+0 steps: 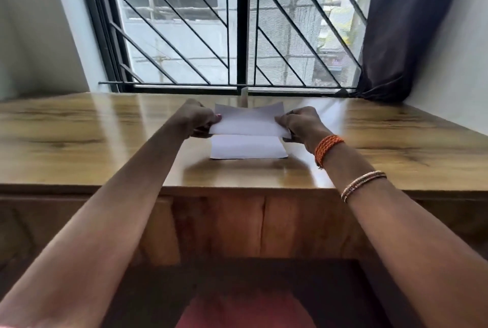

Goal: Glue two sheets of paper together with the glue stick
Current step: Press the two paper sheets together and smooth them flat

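Left hand (197, 120): it reaches out over the desk and holds the left edge of the top sheet. Its fingers (208, 127) are pinched on the paper, thumb on top.

Right hand (301, 122): it holds the right edge of the same sheet. Its fingers (283, 121) are pinched on the paper too.

Top sheet (249, 123): white paper, held up off the desk between the two hands. It sags a little in the middle and its far corners curl up. Its near edge hangs just above the bottom sheet.

Bottom sheet (248, 146): white paper, lying flat on the desk right under the top sheet. Only its near half shows; the rest is hidden by the top sheet.

Glue stick: I cannot see one anywhere on the desk.

Desk (105, 142): shiny brown wood with dark grain lines. The light from the window shines on it. The two sheets are in the middle, a bit toward the far side.

Orange band (327, 148): a thick orange thread band on the right wrist.

Bangles (363, 185): thin shiny bangles farther up the right arm.

Window (237, 23): behind the desk, with black bars that slant.

Curtain (401, 26): dark cloth, bunched up at the right side of the window, its bottom end resting on the far edge of the desk.
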A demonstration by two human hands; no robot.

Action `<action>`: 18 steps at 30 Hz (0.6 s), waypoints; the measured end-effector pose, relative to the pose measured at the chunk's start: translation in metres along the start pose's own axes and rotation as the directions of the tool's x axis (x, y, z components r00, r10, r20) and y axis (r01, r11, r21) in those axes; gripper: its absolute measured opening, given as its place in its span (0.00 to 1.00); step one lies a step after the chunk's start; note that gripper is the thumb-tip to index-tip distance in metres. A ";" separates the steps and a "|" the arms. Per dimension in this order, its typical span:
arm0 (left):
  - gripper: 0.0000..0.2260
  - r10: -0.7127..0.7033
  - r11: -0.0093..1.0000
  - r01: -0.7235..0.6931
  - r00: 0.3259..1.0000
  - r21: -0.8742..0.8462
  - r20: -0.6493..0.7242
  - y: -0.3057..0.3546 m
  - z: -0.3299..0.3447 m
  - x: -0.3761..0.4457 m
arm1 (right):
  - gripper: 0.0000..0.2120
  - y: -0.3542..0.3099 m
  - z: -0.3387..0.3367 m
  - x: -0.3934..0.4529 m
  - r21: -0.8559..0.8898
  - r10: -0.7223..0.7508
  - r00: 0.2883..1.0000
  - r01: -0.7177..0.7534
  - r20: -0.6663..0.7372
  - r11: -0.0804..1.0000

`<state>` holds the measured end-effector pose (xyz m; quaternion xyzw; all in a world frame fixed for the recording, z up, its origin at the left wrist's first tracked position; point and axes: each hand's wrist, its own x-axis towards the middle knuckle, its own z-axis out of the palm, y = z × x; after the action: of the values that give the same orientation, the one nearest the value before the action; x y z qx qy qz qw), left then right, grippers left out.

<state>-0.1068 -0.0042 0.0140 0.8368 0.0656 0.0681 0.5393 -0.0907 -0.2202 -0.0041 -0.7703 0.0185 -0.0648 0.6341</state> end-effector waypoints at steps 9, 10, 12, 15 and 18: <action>0.09 -0.059 0.985 0.051 0.997 0.163 0.047 -0.019 -0.016 -0.007 | 0.11 0.000 0.014 0.004 -0.153 -0.022 0.999 0.027 0.038 0.988; 0.10 -0.071 0.982 0.061 0.996 0.180 0.047 -0.022 -0.017 -0.007 | 0.10 -0.001 0.015 0.005 -0.165 -0.017 0.999 0.024 0.041 0.986; 0.10 -0.072 0.977 0.061 0.996 0.205 0.045 -0.027 -0.017 -0.006 | 0.10 -0.001 0.017 0.006 -0.185 -0.012 0.999 0.019 0.039 0.983; 0.08 -0.061 0.974 0.054 0.998 0.218 0.029 -0.028 -0.018 -0.006 | 0.09 0.001 0.019 0.007 -0.202 -0.002 0.999 0.009 0.036 0.979; 0.07 -0.014 0.975 0.010 1.000 0.224 0.017 -0.032 -0.019 -0.006 | 0.10 0.005 0.017 0.007 -0.191 0.008 1.000 -0.003 0.027 0.982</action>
<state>-0.1172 0.0250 -0.0079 0.8923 0.0731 0.0492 0.4427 -0.0816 -0.2056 -0.0115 -0.8284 0.0182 -0.0505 0.5575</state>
